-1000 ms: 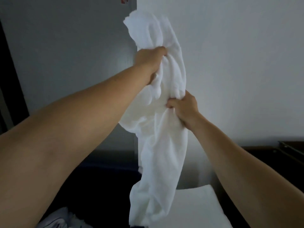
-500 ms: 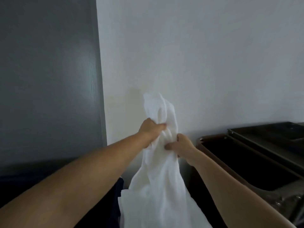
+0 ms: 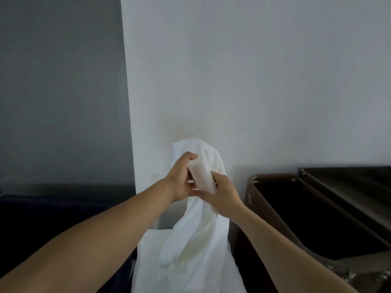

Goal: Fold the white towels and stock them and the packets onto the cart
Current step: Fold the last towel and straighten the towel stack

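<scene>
towel (image 3: 197, 240) up in both hands, hanging long

white and bunched, it is held up in front of the pale wall (image 3: 264, 81). left hand (image 3: 179, 178) grips the top, fingers curled round the cloth. right hand (image 3: 224, 194) pinches it just below, close against the left. the long axis runs straight down from the hands and out of the bottom of view. the dark cart (image 3: 273, 178) sits low on the right, nearer the right hand. the hands likely need to part along an edge to start the fold.

Straight ahead stood a plain white painted wall (image 3: 254, 81), dimly and evenly lit. On its left, a flat matte grey panel (image 3: 59, 92) met it at a sharp vertical edge. Below that sat a dark navy furniture block (image 3: 53, 212).
</scene>
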